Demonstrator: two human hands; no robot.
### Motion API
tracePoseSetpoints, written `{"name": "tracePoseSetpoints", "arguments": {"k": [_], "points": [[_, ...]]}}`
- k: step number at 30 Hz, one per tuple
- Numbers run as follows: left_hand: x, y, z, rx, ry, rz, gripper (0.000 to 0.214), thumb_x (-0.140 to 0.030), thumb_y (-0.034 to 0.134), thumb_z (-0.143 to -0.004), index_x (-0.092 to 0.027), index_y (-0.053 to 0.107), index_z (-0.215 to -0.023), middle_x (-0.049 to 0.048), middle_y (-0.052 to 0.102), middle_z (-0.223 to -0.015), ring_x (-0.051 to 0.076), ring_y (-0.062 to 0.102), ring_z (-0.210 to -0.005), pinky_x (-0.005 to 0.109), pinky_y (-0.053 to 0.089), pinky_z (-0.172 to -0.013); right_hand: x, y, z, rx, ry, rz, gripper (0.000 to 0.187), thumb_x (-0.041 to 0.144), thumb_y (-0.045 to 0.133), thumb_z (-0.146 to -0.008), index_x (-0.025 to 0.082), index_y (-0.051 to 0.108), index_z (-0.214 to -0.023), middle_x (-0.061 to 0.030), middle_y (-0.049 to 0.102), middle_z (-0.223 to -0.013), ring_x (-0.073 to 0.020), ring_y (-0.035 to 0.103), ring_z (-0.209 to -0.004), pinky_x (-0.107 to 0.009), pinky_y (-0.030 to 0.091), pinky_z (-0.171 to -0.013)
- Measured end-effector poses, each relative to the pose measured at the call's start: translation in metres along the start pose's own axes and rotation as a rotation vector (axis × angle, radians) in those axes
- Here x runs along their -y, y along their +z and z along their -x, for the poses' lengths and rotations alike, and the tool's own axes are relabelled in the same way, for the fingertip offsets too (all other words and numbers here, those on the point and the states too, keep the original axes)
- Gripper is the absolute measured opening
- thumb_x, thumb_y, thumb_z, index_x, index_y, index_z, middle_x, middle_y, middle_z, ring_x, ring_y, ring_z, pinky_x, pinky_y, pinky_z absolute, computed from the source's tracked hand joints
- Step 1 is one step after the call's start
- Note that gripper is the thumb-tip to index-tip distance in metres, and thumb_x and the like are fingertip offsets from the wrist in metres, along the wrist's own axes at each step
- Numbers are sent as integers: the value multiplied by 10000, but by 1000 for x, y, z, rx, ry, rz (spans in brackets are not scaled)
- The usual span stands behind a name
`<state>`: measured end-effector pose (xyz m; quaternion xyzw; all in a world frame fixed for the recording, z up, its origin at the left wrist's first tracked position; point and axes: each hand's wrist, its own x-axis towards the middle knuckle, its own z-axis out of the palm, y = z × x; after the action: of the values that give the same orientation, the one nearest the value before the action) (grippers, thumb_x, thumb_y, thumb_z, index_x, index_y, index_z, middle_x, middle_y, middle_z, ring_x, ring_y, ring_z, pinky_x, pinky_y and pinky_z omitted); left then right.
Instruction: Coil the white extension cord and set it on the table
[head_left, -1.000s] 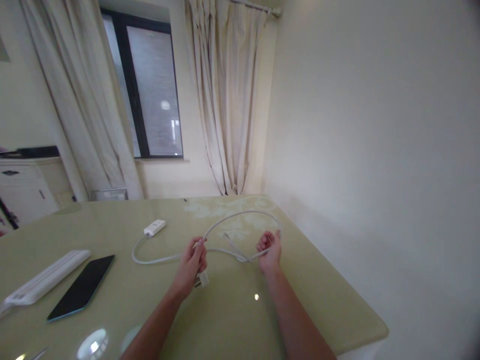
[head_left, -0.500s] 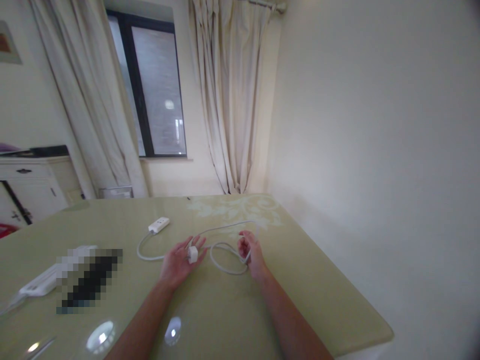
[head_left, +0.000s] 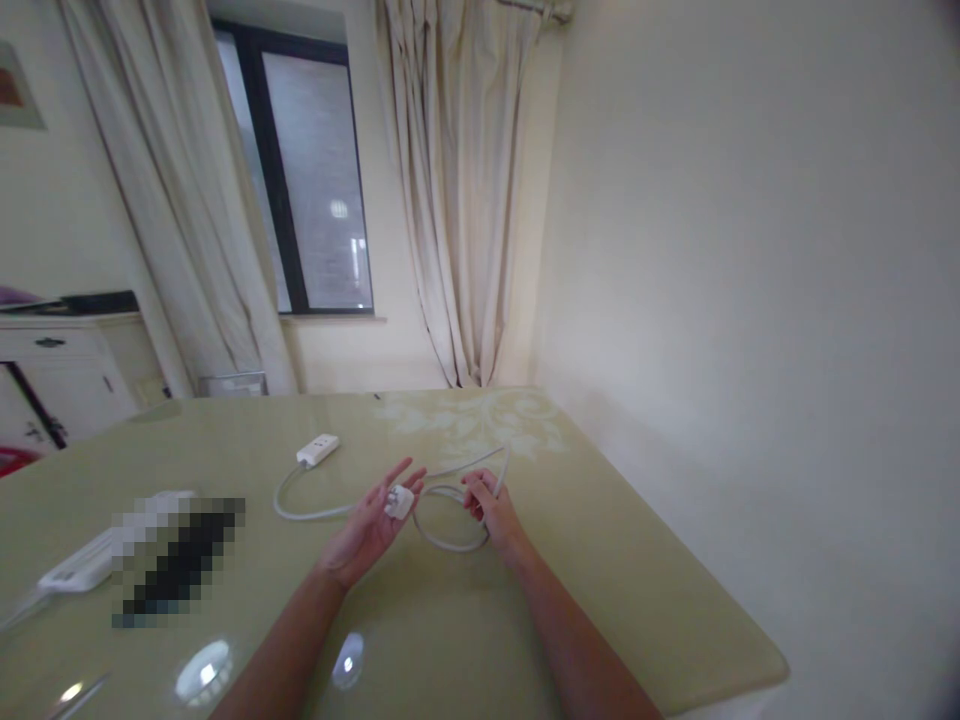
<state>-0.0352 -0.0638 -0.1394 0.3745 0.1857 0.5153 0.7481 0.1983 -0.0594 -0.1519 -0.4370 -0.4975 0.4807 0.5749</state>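
Note:
A white cable (head_left: 450, 545) lies in a loop on the pale green table (head_left: 637, 600). My left hand (head_left: 371, 520) is palm up with its fingers spread, and the cable's white plug (head_left: 398, 501) rests on the palm. My right hand (head_left: 491, 512) is closed round the cable at the right side of the loop. The cable runs left to a small white socket block (head_left: 317, 449) further back on the table.
A longer white power strip (head_left: 82, 565) and a blurred dark flat object (head_left: 180, 560) lie at the left. A white cabinet (head_left: 52, 380) stands at the far left, with a window and curtains behind the table. The wall (head_left: 750, 300) runs along the table's right edge.
The big loop has been drawn into a small coil. My left hand turned palm up and opened under the plug. My right hand moved left, nearer the other hand.

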Motion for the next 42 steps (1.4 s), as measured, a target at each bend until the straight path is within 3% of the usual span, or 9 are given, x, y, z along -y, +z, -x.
{"name": "tracePoseSetpoints", "arguments": {"k": [5, 7, 9, 12, 18, 22, 26, 37, 42], "points": [[-6, -4, -11, -384, 6, 18, 327, -377, 565, -1023, -209, 609, -1300, 108, 751, -1124, 92, 726, -713, 143, 572, -583, 4, 0, 4, -84, -93, 88, 504, 707, 593, -840, 206, 637, -805, 22, 567, -613, -127, 470, -551, -260, 354, -560], [-7, -8, -14, -530, 31, -34, 305, -460, 553, -1018, -199, 634, -1153, 20, 710, -795, 40, 533, -416, 115, 403, -366, 6, 1, 7, -154, -141, 164, 563, 753, 541, -863, 208, 628, -750, 19, 553, -603, -133, 478, -561, -267, 376, -577], [-8, -12, -16, -571, 74, -38, 333, -527, 575, -989, -197, 620, -998, -64, 543, -582, 29, 356, -321, 122, 260, -299, 8, 1, 10, -212, -150, 204, 623, 794, 495, -872, 207, 619, -705, 20, 528, -564, -134, 477, -542, -269, 384, -569], [-13, -17, -14, -549, 122, 112, 351, -513, 548, -1007, -197, 540, -853, -91, 415, -536, 33, 323, -334, 122, 245, -323, 9, 1, 11, -263, -90, 156, 686, 832, 471, -864, 197, 625, -653, 27, 468, -476, -120, 436, -469, -261, 355, -504], [-26, -28, -12, -720, 219, 332, 488, -510, 224, -1082, -192, 537, -885, -2, 555, -685, 69, 450, -451, 159, 403, -422, 15, -12, 0, -423, 43, -279, 635, 829, 710, -674, 206, 592, -707, 97, 374, -431, -65, 285, -362, -210, 172, -353], [-27, -32, -17, -769, 252, 230, 254, -226, 381, -1063, -169, 601, -950, 73, 713, -956, 88, 620, -644, 176, 534, -570, 17, -24, -6, -448, 81, -494, 609, 754, 806, -614, 223, 544, -756, 128, 367, -431, -54, 265, -339, -195, 154, -327], [-23, -31, -20, -815, 269, 108, 235, -25, 447, -984, -139, 642, -920, 68, 734, -960, 82, 686, -750, 141, 554, -638, 17, -26, -5, -450, 82, -458, 589, 729, 811, -640, 210, 574, -786, 119, 428, -456, -38, 268, -322, -184, 162, -312], [-17, -41, -20, -920, 311, 3, 221, -83, 437, -1029, -149, 610, -908, 82, 773, -913, 81, 694, -680, 143, 542, -588, 19, -17, -1, -364, 13, -418, 566, 703, 817, -652, 195, 595, -767, 89, 514, -505, -37, 344, -324, -180, 222, -302], [-19, -52, -16, -1011, 340, -163, 20, -133, 702, -896, -129, 703, -916, 75, 777, -857, 92, 665, -583, 151, 482, -499, 19, -20, -2, -404, 37, -448, 556, 691, 829, -636, 196, 605, -754, 78, 526, -518, -42, 375, -349, -180, 245, -316]]}}
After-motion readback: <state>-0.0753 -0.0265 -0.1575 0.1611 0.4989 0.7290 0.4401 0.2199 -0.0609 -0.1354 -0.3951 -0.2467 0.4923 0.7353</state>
